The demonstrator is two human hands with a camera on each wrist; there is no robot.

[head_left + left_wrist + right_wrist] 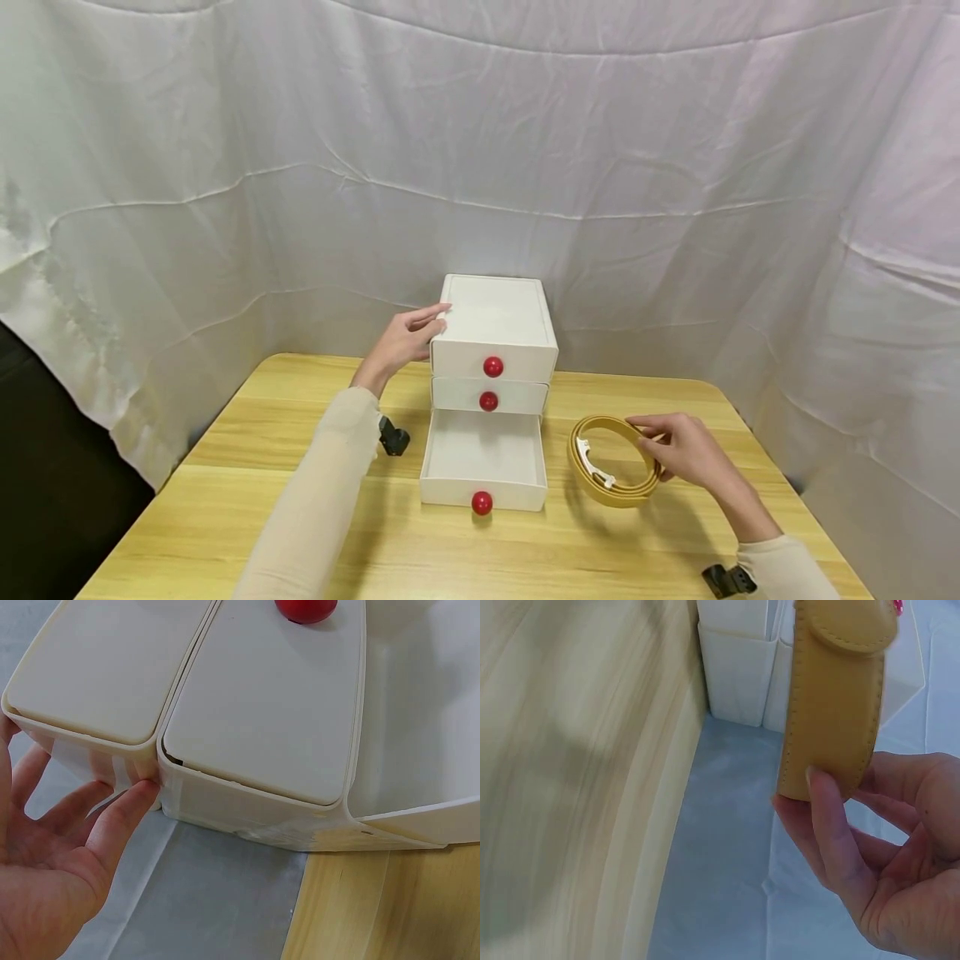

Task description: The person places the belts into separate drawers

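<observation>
The left hand rests flat-fingered against the white drawer unit, bottom drawer open. The right hand pinches the coiled tan belt on the worktop; keeping the coil tight should help it fit.

You wear long cream sleeves on both arms: the left sleeve runs down to the wrist, and the right sleeve shows only its cuff at the near right corner. Each wrist carries a small black device: the left wrist camera and the right wrist camera. Your left hand and right hand are bare.
</observation>
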